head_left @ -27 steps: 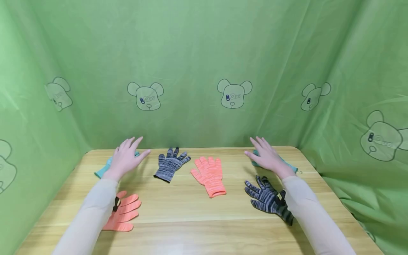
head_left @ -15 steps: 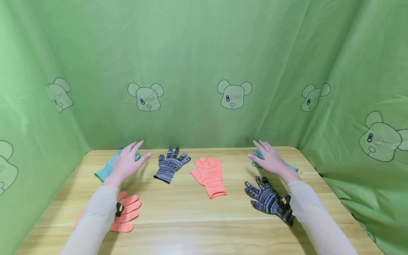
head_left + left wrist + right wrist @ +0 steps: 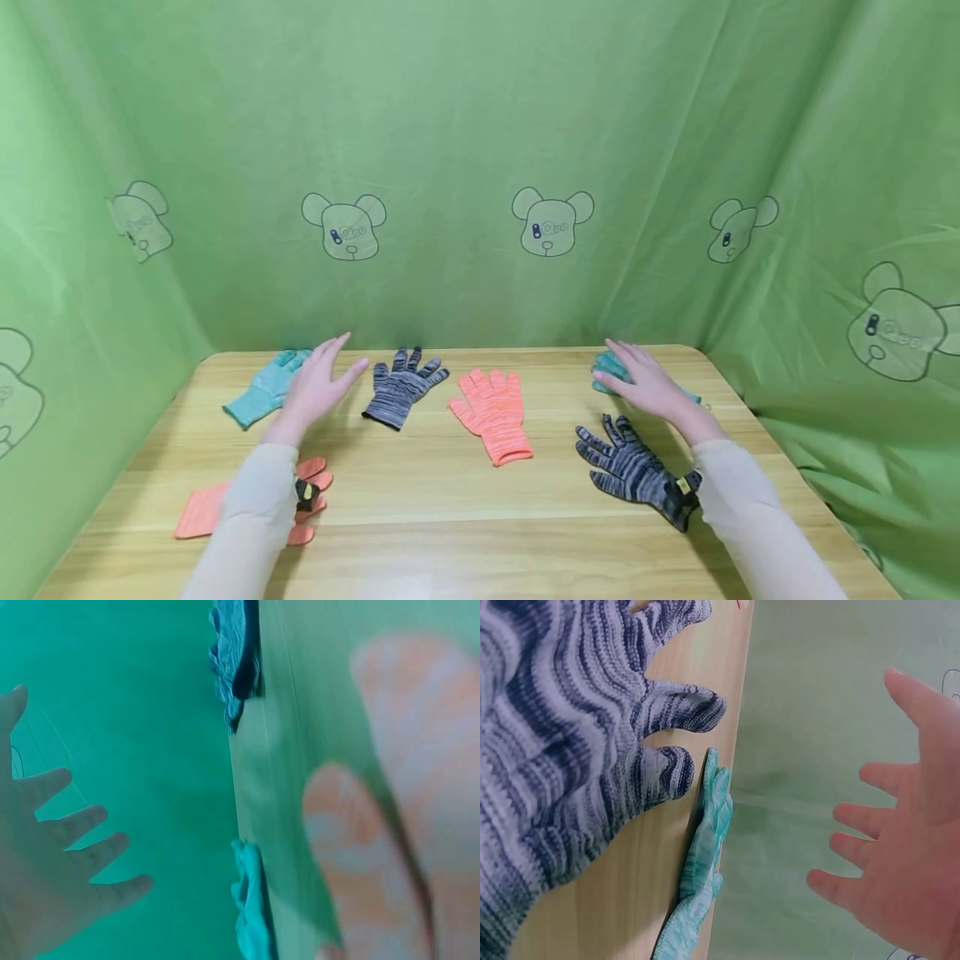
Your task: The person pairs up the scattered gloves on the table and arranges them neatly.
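Note:
My left hand (image 3: pixel 318 390) hovers with spread fingers between a teal glove (image 3: pixel 264 389) and a dark grey striped glove (image 3: pixel 401 387). Under that forearm lies a coral glove (image 3: pixel 202 510), its middle hidden by the sleeve. On the right, my other hand (image 3: pixel 647 385) is held above a second teal glove (image 3: pixel 609 372), covering part of it. A second dark striped glove (image 3: pixel 626 467) lies just below that hand, its cuff near the wrist camera. Both wrist views show the left hand (image 3: pixel 67 862) and right hand (image 3: pixel 900 832) with extended fingers and nothing in them.
Another coral glove (image 3: pixel 497 412) lies flat near the middle of the wooden table (image 3: pixel 450 550). Green cloth (image 3: pixel 450 108) printed with bear heads stands behind the table's far edge and along both sides.
Both hands have shifted to the right, the left uncovering more of the left teal glove and its forearm covering more of the coral glove's fingers. All gloves lie where they were.

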Action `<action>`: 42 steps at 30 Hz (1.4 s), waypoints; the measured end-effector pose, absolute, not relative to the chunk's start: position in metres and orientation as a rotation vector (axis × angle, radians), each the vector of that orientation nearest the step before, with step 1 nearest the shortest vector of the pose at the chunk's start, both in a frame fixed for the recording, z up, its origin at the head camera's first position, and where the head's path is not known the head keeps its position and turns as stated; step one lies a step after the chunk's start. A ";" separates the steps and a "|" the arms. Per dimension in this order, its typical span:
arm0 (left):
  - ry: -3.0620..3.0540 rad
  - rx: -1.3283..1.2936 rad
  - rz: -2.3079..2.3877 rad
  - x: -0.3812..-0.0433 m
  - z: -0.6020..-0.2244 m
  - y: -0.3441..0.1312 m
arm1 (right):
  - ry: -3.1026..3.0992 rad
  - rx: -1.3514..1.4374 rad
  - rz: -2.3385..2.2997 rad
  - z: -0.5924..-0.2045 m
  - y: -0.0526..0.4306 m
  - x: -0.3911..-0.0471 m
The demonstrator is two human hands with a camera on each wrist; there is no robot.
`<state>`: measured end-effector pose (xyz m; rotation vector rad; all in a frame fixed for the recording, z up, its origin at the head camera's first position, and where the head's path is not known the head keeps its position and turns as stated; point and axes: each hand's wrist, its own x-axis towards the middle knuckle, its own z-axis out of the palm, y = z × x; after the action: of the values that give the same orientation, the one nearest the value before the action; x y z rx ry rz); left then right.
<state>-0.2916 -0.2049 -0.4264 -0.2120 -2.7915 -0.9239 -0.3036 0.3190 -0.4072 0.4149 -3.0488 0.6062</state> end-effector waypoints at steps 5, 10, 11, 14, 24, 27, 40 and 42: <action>-2.754 -0.191 -1.082 -0.289 -0.429 -0.196 | -3.042 0.429 0.639 -0.410 0.325 -0.297; -2.722 -0.177 -1.196 -0.288 -0.431 -0.189 | -3.028 0.444 0.687 -0.413 0.331 -0.290; -2.717 -0.174 -1.218 -0.288 -0.432 -0.188 | -3.028 0.445 0.693 -0.413 0.332 -0.289; -2.705 -0.168 -1.271 -0.289 -0.435 -0.186 | -3.033 0.437 0.709 -0.415 0.336 -0.285; -2.736 -0.189 -1.404 -0.289 -0.448 -0.178 | -3.029 0.443 0.737 -0.420 0.347 -0.270; -2.761 -0.218 -1.429 -0.288 -0.450 -0.177 | -3.014 0.472 0.748 -0.422 0.350 -0.267; -2.853 -0.295 -1.481 -0.289 -0.466 -0.171 | -3.030 0.477 0.827 -0.431 0.355 -0.245; -2.862 -0.301 -1.486 -0.289 -0.466 -0.170 | -3.047 0.463 0.823 -0.432 0.355 -0.243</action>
<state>-0.2893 -0.1697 -0.4662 -0.3006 -2.8617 -1.4861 -0.2429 0.3552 -0.4320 0.4633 -3.0468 0.8231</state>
